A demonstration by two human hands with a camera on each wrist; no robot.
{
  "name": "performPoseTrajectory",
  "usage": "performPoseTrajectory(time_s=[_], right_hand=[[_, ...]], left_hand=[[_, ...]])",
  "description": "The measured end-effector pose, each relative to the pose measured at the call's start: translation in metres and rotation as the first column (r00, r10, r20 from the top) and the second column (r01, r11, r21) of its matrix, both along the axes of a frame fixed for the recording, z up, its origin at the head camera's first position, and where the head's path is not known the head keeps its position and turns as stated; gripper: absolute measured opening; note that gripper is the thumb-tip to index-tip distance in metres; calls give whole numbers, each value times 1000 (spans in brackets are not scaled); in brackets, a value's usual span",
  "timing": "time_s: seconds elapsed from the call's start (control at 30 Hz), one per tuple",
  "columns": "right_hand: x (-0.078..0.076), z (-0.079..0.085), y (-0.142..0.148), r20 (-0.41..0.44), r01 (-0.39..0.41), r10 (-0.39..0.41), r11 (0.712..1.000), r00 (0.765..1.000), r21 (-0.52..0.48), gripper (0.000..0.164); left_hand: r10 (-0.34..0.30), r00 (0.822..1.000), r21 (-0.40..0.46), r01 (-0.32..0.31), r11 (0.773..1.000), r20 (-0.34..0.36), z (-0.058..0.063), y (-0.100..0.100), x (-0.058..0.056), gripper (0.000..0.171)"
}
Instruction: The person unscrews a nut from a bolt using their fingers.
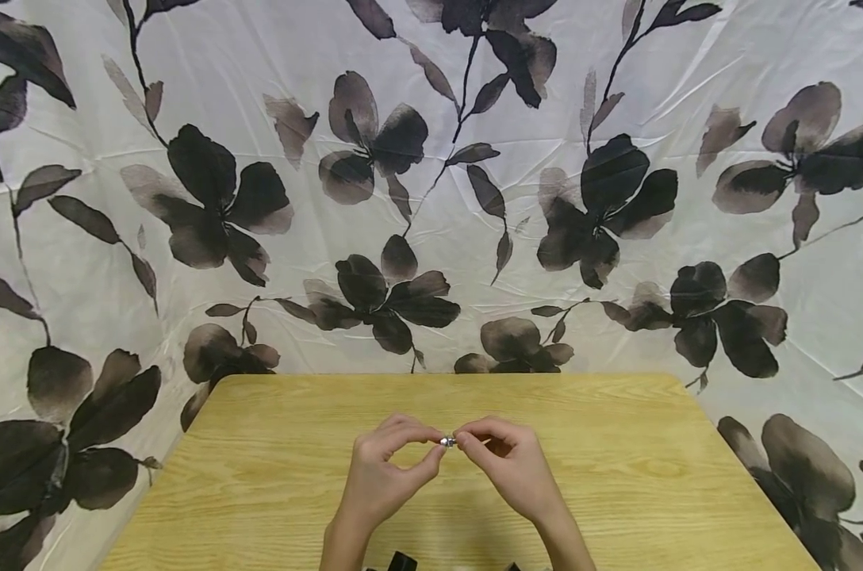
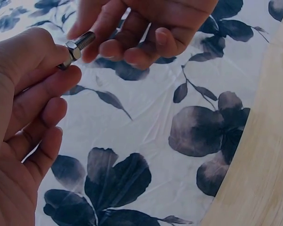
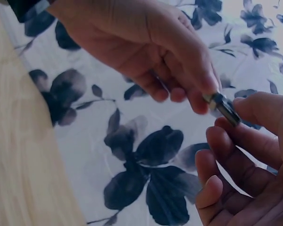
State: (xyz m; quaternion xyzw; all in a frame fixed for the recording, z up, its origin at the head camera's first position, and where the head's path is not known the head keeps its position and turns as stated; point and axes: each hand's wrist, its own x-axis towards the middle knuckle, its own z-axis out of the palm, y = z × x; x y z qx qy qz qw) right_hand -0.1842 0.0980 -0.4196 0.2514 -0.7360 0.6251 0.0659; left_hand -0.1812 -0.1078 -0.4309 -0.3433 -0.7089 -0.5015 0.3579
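Note:
A small silver bolt [image 2: 87, 39] with a hex nut [image 2: 73, 50] on its shank is held between the two hands, over the table. My left hand [image 1: 392, 468] pinches its head end between thumb and index finger, and the fingertips partly hide the head. From the other side, my right hand [image 1: 510, 464] has thumb and index finger at the threaded end, lightly pinching it. In the right wrist view the bolt's shank [image 3: 228, 114] runs between that thumb and index finger. The right hand's other fingers [image 3: 210, 190] are loosely bent.
A light wood-grain table [image 1: 274, 444] lies beneath the hands. Behind it and at its sides hangs a white cloth [image 1: 489, 262] printed with dark flowers. Small black objects [image 1: 403, 561] show at the bottom edge of the head view, mostly cut off.

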Motion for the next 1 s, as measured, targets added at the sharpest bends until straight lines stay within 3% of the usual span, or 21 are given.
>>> performPoseTrajectory(time_s=[0.33,0.77,1.0], right_hand=[[5,2,0,45,-19,18,1000,999,17,11],[7,3,-2,-92,-91,88,996,992,-26,14],[7,4,-1,-9,5,-4,1000,1000,29,13]], left_hand=[[-8,1000,-18,8,1000,-4,0,2,0,29],[2,1000,-7,-2,1000,1,0,2,-1,30],[7,1000,-1,-7,1000,7,-2,3,-1,31]])
